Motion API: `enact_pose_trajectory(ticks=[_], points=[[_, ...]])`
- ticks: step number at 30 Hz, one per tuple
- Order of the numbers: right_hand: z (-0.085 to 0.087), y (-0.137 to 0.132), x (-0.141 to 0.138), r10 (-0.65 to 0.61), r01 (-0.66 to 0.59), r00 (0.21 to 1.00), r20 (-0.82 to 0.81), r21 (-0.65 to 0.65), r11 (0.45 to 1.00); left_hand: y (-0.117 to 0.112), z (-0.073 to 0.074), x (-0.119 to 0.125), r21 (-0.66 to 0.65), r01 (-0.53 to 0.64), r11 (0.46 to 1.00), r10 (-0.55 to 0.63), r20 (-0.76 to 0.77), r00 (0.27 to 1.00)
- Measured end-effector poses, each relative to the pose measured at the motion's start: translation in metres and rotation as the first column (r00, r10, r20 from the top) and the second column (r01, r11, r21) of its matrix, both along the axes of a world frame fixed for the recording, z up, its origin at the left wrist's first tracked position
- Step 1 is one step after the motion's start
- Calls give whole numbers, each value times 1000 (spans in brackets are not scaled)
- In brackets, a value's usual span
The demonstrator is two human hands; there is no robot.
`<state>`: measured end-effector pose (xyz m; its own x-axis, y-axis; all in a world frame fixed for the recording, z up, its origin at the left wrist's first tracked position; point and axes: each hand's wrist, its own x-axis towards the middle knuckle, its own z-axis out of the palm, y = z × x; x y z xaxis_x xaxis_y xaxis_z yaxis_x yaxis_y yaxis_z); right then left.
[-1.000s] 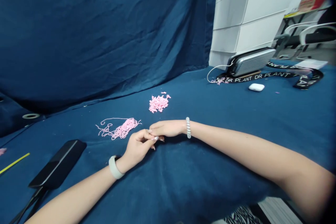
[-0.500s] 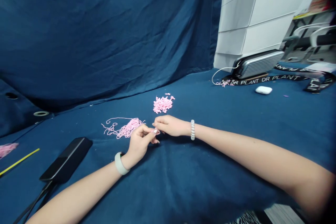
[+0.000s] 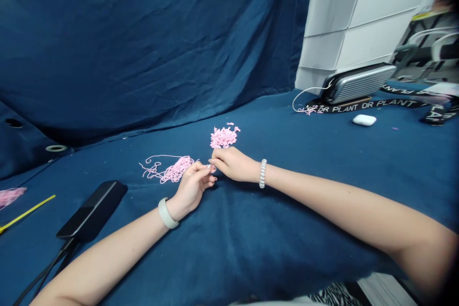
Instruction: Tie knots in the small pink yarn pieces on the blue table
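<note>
My left hand (image 3: 195,185) and my right hand (image 3: 232,163) meet fingertip to fingertip over the blue cloth. Thumb and forefinger of the left are pinched together; whatever they hold is too small to make out. The right hand's fingers are also closed in a pinch, their tips partly hidden. Just behind the left hand lies a loose tangle of pink cord (image 3: 175,169). Beyond the right hand is a heap of small pink pieces (image 3: 223,137), which look like little knots.
A black power bank (image 3: 92,211) with cables lies at left, near a yellow stick (image 3: 28,213) and a pink bundle (image 3: 11,197). At right are a white earbud case (image 3: 364,120), a lettered black strap (image 3: 362,106) and a ridged silver device (image 3: 362,83). Blue cloth (image 3: 150,48) hangs behind.
Both hands stay together, with small shifts of the fingers. The right hand's thumb and forefinger have moved closer to the left fingertips. The camera view has shifted slightly.
</note>
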<state>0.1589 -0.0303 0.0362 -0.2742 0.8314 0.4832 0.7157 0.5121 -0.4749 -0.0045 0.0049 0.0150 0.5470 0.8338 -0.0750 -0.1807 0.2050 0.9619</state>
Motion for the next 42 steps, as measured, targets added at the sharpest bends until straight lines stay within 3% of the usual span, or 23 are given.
enact_pose_trajectory(ticks=[2,5,9,13,16,20,23,26,29,31,34,42], points=[[1,1,-1,-17,13,997,75,52,999,0,1,0,-18,-20,1000,20,-8,1000],[-1,2,-2,-64,-11,953,296,245,970,1,1,1,-51,-35,998,35,1,999],[-4,2,-1,-130,-212,825,550,514,831,3,0,2,-69,-43,997,46,48,998],[-8,-1,1,-156,-330,793,589,631,703,3,-1,4,-39,-28,999,30,45,999],[-10,-5,0,-160,-347,786,597,639,686,2,-1,4,-16,-15,1000,16,41,999],[-11,-10,0,-128,-355,768,627,584,730,2,-2,3,1,-28,1000,28,23,999],[-7,-12,7,-38,-363,782,622,505,783,1,-3,2,12,-47,999,47,3,999],[-1,-12,15,60,-219,923,379,393,893,0,-4,3,53,-60,997,61,-24,998],[5,-10,20,81,-83,996,23,136,987,-2,-3,3,99,-66,993,73,-63,995],[8,-8,20,102,-106,991,-82,-53,993,-4,-3,4,124,-67,990,78,-89,993],[8,-7,18,150,-165,985,-85,-223,961,-4,-5,4,149,-67,987,85,-116,990],[12,-6,21,188,-180,982,-2,-298,938,-5,-7,4,177,-34,984,64,-163,985]])
